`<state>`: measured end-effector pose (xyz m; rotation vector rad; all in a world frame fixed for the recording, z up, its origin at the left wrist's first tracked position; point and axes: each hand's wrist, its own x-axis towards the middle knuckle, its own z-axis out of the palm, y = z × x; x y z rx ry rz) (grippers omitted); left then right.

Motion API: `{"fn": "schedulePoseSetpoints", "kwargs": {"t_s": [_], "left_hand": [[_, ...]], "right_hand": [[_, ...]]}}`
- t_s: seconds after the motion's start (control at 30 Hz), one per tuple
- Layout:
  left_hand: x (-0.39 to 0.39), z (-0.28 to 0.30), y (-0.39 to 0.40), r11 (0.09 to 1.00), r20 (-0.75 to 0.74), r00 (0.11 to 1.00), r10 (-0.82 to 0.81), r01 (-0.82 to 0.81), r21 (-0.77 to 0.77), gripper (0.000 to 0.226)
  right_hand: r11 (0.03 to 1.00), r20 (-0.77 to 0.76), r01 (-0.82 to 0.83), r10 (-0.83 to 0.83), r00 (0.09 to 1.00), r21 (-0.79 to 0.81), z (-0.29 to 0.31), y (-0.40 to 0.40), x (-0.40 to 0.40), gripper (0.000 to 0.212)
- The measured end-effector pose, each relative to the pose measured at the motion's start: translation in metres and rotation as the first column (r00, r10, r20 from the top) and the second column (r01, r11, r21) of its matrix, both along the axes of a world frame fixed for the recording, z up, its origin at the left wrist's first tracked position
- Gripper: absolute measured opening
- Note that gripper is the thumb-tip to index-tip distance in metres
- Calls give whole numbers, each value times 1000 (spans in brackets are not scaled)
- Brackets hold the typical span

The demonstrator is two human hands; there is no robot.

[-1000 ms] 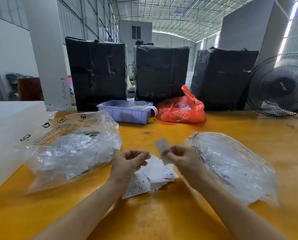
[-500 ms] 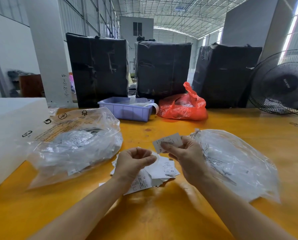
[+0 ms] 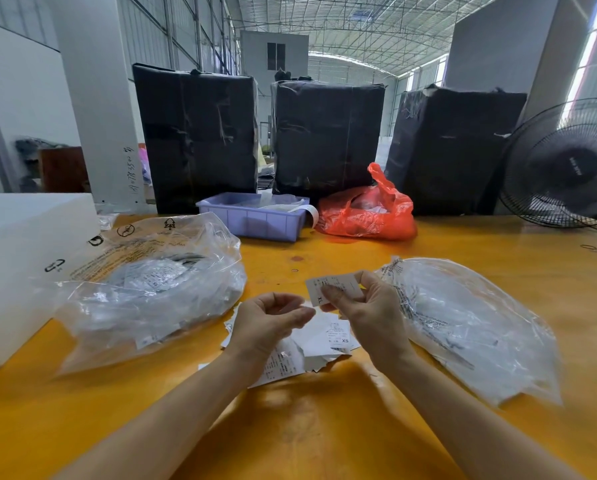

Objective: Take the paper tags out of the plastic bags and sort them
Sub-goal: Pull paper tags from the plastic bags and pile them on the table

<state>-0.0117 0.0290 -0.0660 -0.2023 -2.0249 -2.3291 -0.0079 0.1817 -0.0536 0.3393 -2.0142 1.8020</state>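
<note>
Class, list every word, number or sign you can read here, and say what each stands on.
"XL": tag pinched in the right hand.
"XS": tag on the pile.
Tree and crossed-circle signs: left bag.
Bag print, fan badge, pillar writing: too small or blurred to read.

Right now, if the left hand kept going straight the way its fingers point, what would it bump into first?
Probably the white XL paper tag that the right hand pinches. The left hand has its fingers loosely curled toward the right, with a small gap before that tag. Depth is hard to judge from one view, so it might meet the right hand's fingers instead.
</note>
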Motion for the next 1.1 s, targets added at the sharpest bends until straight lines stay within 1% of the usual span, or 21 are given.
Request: {"fn": "schedulePoseSetpoints", "kwargs": {"t_s": [0.13,0.23,0.33,0.67,0.9,1.1], "left_hand": [[-1,1,-1,997,39,999,-4,1,74,42],[-2,2,-2,990,65,998,-14,5,139,44],[-2,3,-2,986,71,997,-31,19,166,45],[0,2,-1,990,60,997,-44,36,135,46],[0,2,-1,982,84,994,-69,53,181,46],[-1,3,0,988,76,994,-80,69,139,43]], "right_hand": [[1000,-2,7,-7,1000,9,-1,-1,-1,17],[1000,0,7,-7,1000,6,-1,-1,-1,16],[1000,-4,-1,1,1000,1,-2,-1,-1,17],[1000,-21,22,-22,1000,1,-3,-1,-2,19],[1000,-42,19,-18,999,21,-3,-2,0,15],[998,-50,47,-44,998,49,-3,-2,-1,16]]}}
